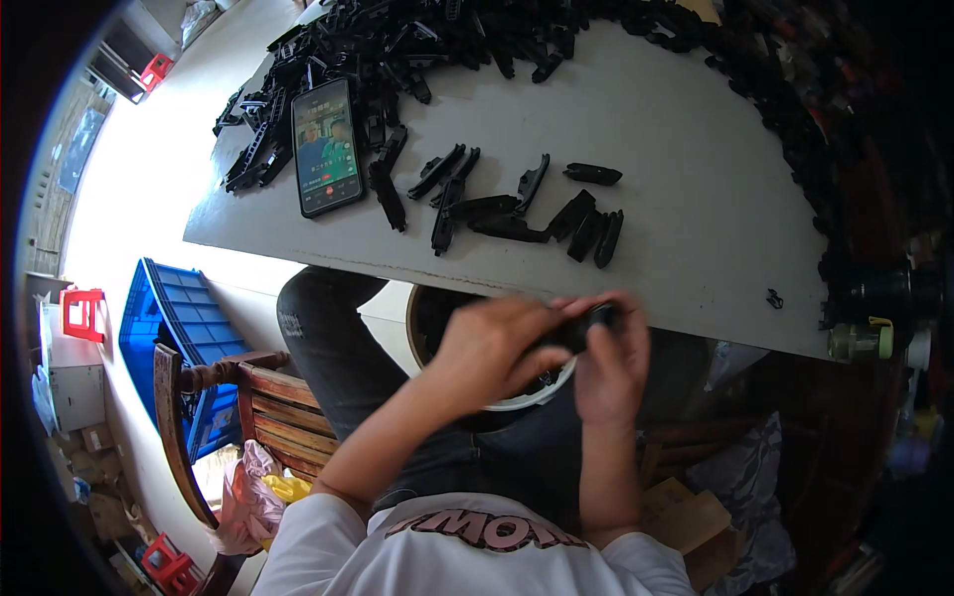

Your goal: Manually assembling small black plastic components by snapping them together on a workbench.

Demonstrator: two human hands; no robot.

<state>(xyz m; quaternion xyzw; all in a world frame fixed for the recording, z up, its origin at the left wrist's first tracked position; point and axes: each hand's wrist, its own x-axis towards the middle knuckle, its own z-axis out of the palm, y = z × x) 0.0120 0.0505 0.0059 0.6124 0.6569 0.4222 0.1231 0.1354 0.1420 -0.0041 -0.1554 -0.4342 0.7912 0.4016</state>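
Just off the table's near edge, my two hands come together over a round bucket (545,395) held between my legs. A small black plastic part (574,333) is between them, mostly covered by fingers. My right hand (613,368) grips it with thumb and fingers closed. My left hand (487,343), somewhat smeared by motion, closes on the part's other side. Dark pieces show inside the bucket, partly hidden by my hands. Nearest on the table lie several loose long black plastic parts (509,226), some resting on one another.
A heap of similar black parts (397,45) covers the far left of the grey table (686,219), and more line its right side. A phone with a lit screen (326,149) leans on the heap. A wooden chair (283,417) and blue crates (189,328) stand left.
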